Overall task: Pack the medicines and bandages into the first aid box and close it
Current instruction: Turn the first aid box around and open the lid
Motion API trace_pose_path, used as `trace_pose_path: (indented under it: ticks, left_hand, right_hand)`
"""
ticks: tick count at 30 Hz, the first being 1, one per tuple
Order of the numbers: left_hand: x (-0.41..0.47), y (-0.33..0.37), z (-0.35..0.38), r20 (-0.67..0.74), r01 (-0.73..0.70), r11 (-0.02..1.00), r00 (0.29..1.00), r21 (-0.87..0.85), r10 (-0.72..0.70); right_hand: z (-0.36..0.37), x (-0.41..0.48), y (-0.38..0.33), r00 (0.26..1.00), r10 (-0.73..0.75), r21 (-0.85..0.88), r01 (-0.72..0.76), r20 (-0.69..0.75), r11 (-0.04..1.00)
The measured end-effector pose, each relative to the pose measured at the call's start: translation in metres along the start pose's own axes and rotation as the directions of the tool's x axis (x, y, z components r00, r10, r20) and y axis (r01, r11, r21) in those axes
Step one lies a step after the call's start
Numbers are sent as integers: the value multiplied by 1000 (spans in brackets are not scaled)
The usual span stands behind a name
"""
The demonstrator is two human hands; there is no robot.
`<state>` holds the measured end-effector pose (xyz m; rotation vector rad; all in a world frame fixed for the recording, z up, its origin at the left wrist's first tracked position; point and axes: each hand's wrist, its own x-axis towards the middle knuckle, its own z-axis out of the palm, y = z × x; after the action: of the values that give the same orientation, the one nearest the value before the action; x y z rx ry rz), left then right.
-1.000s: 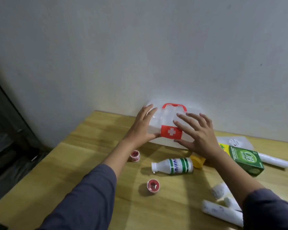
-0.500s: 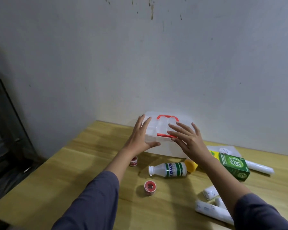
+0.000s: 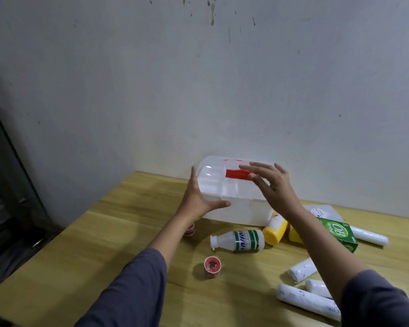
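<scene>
The translucent white first aid box (image 3: 236, 208) stands against the wall with its domed lid down. My left hand (image 3: 196, 201) clasps its left end, thumb along the front seam. My right hand (image 3: 274, 187) reaches over the lid, with its thumb and forefinger pinching the red latch (image 3: 234, 173). On the table in front lie a white bottle with a green label (image 3: 241, 240), a yellow bottle (image 3: 275, 230), a green carton (image 3: 338, 232) and white bandage rolls (image 3: 302, 270).
Two small red tape rolls (image 3: 212, 264) sit on the wooden table (image 3: 104, 244), one beside my left wrist. A white packet (image 3: 324, 212) and a long bandage roll (image 3: 368, 236) lie at the right. A dark cabinet (image 3: 7, 185) stands to the left.
The red latch has swung up from the box's front to the lid's top, and my right hand rose with it. My left thumb slid to the front seam.
</scene>
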<state>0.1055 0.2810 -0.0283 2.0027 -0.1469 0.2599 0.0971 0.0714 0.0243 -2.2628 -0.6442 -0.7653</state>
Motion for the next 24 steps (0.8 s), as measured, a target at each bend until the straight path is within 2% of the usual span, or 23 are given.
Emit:
trace_pose_path:
  ticks: [4, 9, 14, 19, 21, 24]
  left_hand:
    - [3, -1, -1, 43, -28, 999, 999, 42, 26]
    - [1, 0, 1, 16, -35, 999, 999, 10, 35]
    - [1, 4, 4, -42, -5, 1000, 999, -25, 4]
    - [-7, -2, 5, -41, 34, 999, 999, -7, -34]
    - [-9, -6, 3, -47, 36, 999, 998, -13, -36]
    - [-11, -10, -3, -36, 39, 999, 999, 0, -39]
  right_hand:
    - [-13, 28, -3, 998, -22, 16, 23, -53, 1000]
    - [-18, 47, -2, 988, 22, 50, -15, -151, 999]
    - [-16, 64, 8, 976, 25, -32, -33, -218, 999]
    - [-11, 82, 17, 956, 9, -99, -40, -293, 994]
    - [-13, 89, 18, 950, 18, -73, -42, -313, 996]
    - [-13, 94, 29, 932, 116, 51, -105, -343, 993]
